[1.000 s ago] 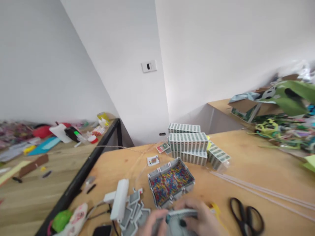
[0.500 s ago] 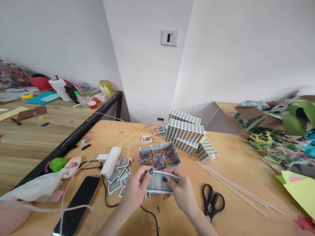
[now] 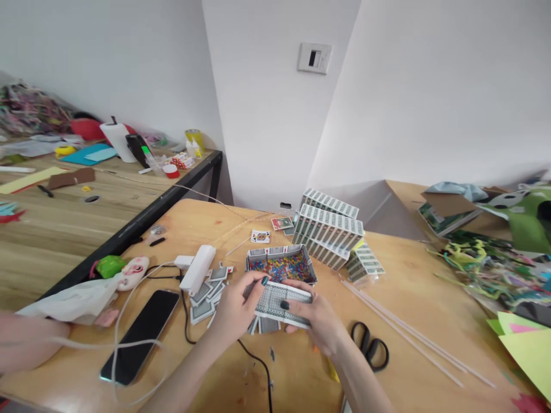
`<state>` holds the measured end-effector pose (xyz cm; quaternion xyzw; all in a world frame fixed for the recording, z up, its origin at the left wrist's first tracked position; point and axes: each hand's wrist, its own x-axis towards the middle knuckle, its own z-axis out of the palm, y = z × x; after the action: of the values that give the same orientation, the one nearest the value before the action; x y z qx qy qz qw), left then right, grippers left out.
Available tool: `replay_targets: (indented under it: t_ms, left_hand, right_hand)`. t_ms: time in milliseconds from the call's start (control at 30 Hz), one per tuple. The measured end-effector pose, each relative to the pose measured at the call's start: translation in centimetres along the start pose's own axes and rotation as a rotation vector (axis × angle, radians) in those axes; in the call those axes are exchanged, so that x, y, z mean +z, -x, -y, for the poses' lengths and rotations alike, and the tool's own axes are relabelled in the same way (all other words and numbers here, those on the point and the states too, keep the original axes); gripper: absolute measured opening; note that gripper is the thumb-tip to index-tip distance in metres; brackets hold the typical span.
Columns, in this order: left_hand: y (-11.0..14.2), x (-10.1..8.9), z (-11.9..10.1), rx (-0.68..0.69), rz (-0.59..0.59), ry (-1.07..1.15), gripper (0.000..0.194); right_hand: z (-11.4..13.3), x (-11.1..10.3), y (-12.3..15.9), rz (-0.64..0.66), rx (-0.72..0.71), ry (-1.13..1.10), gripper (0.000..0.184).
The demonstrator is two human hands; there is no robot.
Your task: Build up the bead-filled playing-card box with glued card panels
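Between my two hands is a strip of joined, grey-backed playing cards [image 3: 275, 299], tilted above the table. My left hand [image 3: 240, 305] pinches its left end, thumb on top. My right hand [image 3: 314, 315] grips the right end, with the thumb lying across the face and fingers beneath. Just beyond stands an open box built of playing cards [image 3: 253, 252], with many small coloured pieces [image 3: 286, 268] inside. Loose grey-backed cards [image 3: 202, 311] lie scattered left of my left hand, and a few more show below the strip. Black scissors [image 3: 370, 347] lie right of my right forearm.
Stacked card decks [image 3: 331, 226] stand behind the box. A white power strip [image 3: 198, 269], its cables and a black phone [image 3: 142, 335] lie to the left. Thin white sticks [image 3: 404, 332] lie at right. Another person's arm [image 3: 34, 341] enters at the left edge.
The view has tilted down and steadied, bringing both hands fully into sight. My hands keep hold of the card strip, which now slopes down more toward the right.
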<state>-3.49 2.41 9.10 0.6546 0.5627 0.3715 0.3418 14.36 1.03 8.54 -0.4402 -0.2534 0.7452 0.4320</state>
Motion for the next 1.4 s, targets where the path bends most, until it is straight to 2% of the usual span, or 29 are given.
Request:
replay_targets:
  t_ms: [67, 133, 300, 467, 633, 733, 1000, 1200, 1400]
  left_hand:
    - [-0.2, -0.1, 0.0, 0.018, -0.034, -0.007, 0.025]
    - [-0.3, -0.1, -0.1, 0.003, -0.057, 0.002, 0.025]
    - [-0.3, -0.1, -0.3, -0.096, -0.036, 0.105, 0.031]
    - [-0.3, 0.0, -0.5, -0.103, 0.005, 0.11, 0.024]
    - [-0.5, 0.0, -0.8, -0.028, -0.016, -0.002, 0.02]
    - [-0.5, -0.2, -0.9, 0.031, -0.036, -0.039, 0.019]
    - [-0.2, -0.1, -0.9, 0.03, -0.086, -0.047, 0.018]
    - [-0.1, -0.5, -1.3, 0.056, -0.085, -0.114, 0.018]
    - [0.2, -0.4, -1.5, 0.112, -0.17, -0.154, 0.013]
  right_hand:
    - [-0.3, 0.0, -0.3, 0.032, 0.101, -0.08, 0.042]
    - [-0.9, 0.0, -0.6, 0.026, 0.145, -0.139, 0.037]
    - [-1.9, 0.2, -0.7, -0.061, -0.011, -0.114, 0.038]
    - [-1.3, 0.0, 0.1, 0.119, 0.036, 0.104, 0.037]
    - [-1.8, 0.2, 0.6, 0.058, -0.16, 0.219, 0.035]
    - [-2.5, 0.3, 0.6, 0.032, -0.198, 0.197, 0.034]
    - [-3.2, 0.6, 0.3, 0.036, -0.185, 0.001, 0.027]
    - [-3.0, 0.5, 0.2, 0.071, -0.151, -0.021, 0.025]
    - [-3.4, 0.6, 0.1, 0.06, -0.131, -0.051, 0.025]
